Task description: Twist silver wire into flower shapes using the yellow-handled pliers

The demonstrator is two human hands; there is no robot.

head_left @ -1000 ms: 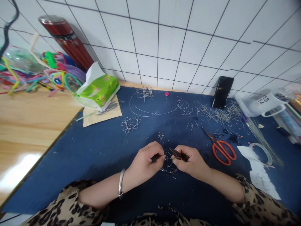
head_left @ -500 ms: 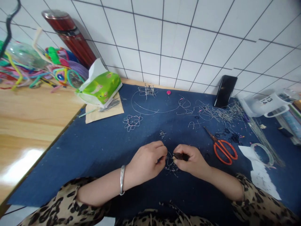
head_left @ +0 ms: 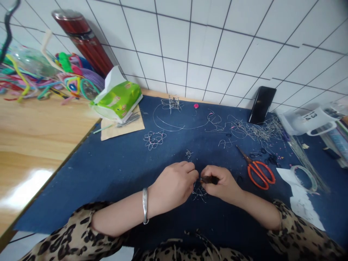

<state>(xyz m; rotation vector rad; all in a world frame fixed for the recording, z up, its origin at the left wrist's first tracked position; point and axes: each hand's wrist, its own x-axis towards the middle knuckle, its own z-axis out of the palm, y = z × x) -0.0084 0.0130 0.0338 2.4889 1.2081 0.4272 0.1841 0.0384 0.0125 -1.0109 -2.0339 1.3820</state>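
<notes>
Low over the dark blue mat, my two hands meet around a thin beaded wire piece with loops. My left hand, a silver bangle at its wrist, is closed with fingertips pinching the wire piece's upper left edge. In the closed fist of my right hand is a small dark tool, apparently pliers, with its tip pointing left at the wire near my left fingers. Most of the tool is hidden. A flower-shaped wire ring with pink beads lies beyond my left hand, and a small wire cluster sits ahead.
Orange-handled scissors lie right of my right hand. Tangled wire, a leaning black phone and a white cup stand farther back. At left are a green tissue pack and a red flask.
My left hand has shifted slightly right, closer to the tool tip, and its fingers have rolled over, covering more of the wire piece. My right hand stays almost in place.
</notes>
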